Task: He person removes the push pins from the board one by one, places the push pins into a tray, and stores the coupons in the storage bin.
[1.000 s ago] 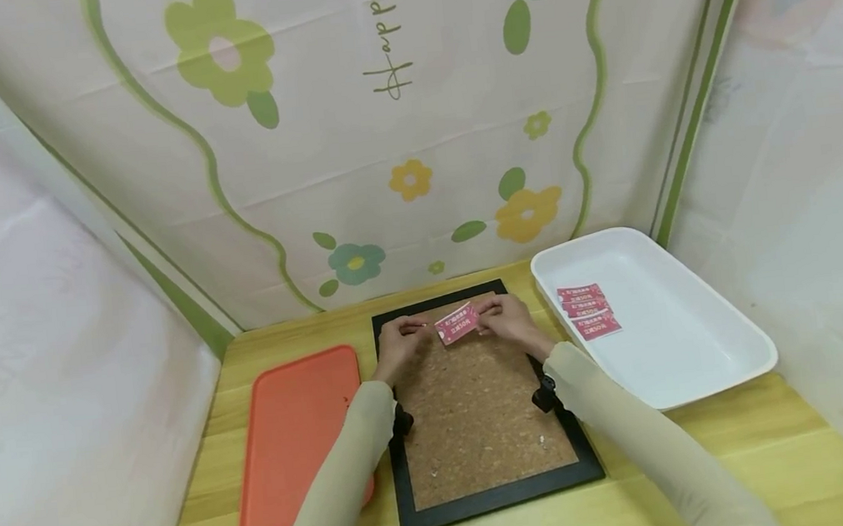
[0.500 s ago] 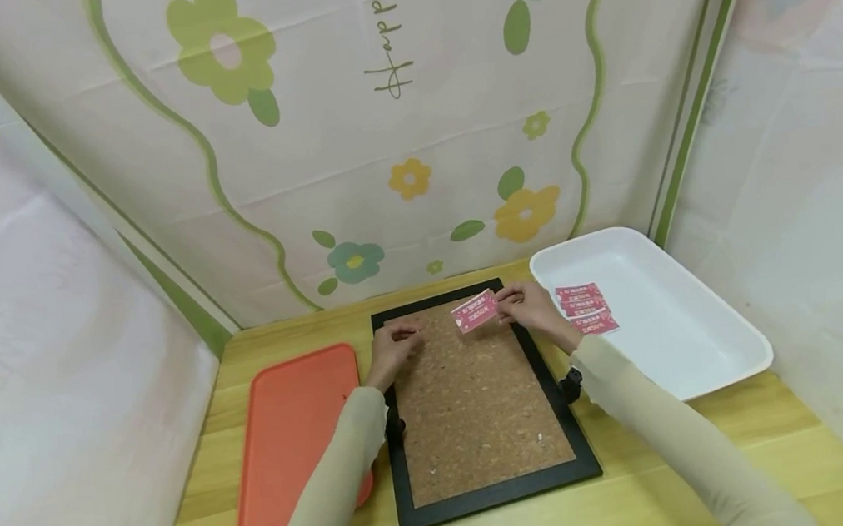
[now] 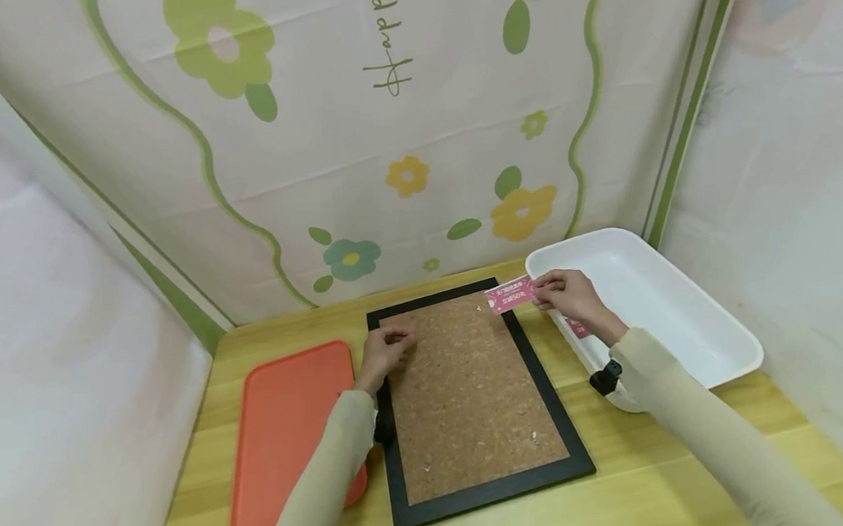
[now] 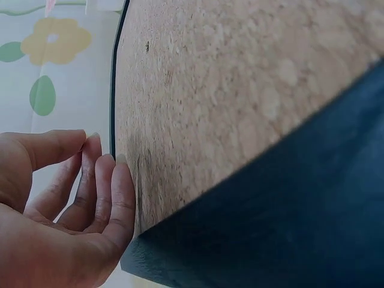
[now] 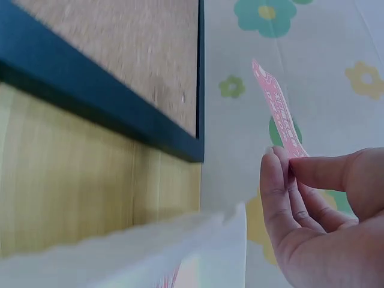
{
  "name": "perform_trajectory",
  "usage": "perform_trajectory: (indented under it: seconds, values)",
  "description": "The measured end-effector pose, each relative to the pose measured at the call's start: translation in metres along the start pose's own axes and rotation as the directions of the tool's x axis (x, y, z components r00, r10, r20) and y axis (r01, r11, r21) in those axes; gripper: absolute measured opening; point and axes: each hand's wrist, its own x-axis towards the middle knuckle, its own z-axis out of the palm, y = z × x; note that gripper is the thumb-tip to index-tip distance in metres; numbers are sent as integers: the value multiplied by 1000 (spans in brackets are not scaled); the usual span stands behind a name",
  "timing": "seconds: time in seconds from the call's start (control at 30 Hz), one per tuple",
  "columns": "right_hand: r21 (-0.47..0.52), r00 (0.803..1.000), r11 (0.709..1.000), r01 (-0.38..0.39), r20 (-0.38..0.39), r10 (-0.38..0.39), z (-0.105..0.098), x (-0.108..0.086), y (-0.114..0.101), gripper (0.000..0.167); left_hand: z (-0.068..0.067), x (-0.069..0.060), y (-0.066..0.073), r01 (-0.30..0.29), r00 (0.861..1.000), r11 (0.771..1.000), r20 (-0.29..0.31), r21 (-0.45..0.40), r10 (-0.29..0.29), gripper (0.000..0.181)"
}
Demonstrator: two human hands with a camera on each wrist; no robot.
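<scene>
My right hand (image 3: pixel 570 293) pinches a small pink printed coupon (image 3: pixel 510 294) by its right end, between thumb and fingertips. The coupon is held up over the gap between the black-framed cork board (image 3: pixel 470 392) and the white tray (image 3: pixel 698 331). In the right wrist view the same coupon (image 5: pixel 279 108) shows almost edge-on. My left hand (image 3: pixel 384 353) hovers at the board's upper left. Its thumb and index fingertips meet in the left wrist view, the other fingers curled beside them; nothing shows between the tips, and a tiny thing there could be hidden.
Small clear pins (image 3: pixel 535 438) appear near the board's corners. An orange tray (image 3: pixel 290 441) lies left of the board, partly under the left sleeve. More pink coupons (image 3: pixel 578 328) lie in the white tray, mostly covered by my right hand. A flowered curtain (image 3: pixel 350 135) hangs behind.
My right hand has carried the coupon away from the board, rightward to the white tray's near edge. My left hand has parted from it and shifted slightly left.
</scene>
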Motion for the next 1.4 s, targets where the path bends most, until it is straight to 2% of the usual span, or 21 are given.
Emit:
perform_trajectory:
  seconds: [0.13, 0.37, 0.47, 0.6, 0.9, 1.13, 1.4]
  values:
    - [-46, 1000, 999, -3, -16, 2, -13, -3, 6, 30, -3, -5, -1, -20, 1000, 1000, -9, -10, 20, 24]
    - [-139, 999, 990, 12, -42, -19, -37, -12, 14, 32, -16, -10, -6, -73, 997, 997, -29, 28, 74, 23]
    - [-168, 999, 986, 2, -50, -10, -47, -13, 18, 33, -23, -13, -8, -82, 997, 996, -13, 16, 82, 25]
    - [-206, 997, 978, -18, -74, 3, -60, -13, 26, 34, -34, -18, -13, -65, 998, 998, 11, -5, 65, 28]
    - [-191, 994, 979, -77, -88, 61, -80, -16, 49, 38, -54, -28, -21, -34, 999, 998, -7, 51, 35, 29]
    - [-198, 996, 977, -84, -45, 77, -90, -21, 59, 38, -70, -36, -25, -51, 998, 996, -19, 71, 52, 28]
    - [-213, 991, 969, -125, 28, 134, -103, -22, 68, 38, -83, -41, -32, -11, 999, 996, -33, 90, 14, 31]
